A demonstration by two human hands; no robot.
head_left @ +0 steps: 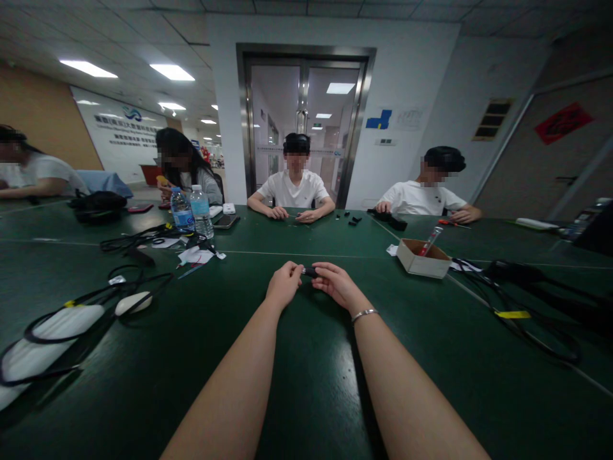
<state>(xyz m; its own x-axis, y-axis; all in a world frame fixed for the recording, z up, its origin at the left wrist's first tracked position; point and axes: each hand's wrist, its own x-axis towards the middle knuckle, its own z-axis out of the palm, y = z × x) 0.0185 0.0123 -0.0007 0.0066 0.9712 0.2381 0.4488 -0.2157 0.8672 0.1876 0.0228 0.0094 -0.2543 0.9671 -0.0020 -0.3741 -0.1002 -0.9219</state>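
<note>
Both my arms reach out over a dark green table (306,383). My left hand (284,283) and my right hand (338,284) meet near the table's middle, fingers curled, pinching a small black part (310,272) between them. The part is short and dark; its shape is too small to make out. A silver bracelet (364,314) sits on my right wrist.
A small cardboard box (422,258) with a red-and-white tool stands to the right. Black cables (522,306) lie at right, cables and white pads (52,326) at left. Two water bottles (192,211) stand at back left. Several people sit around the far side.
</note>
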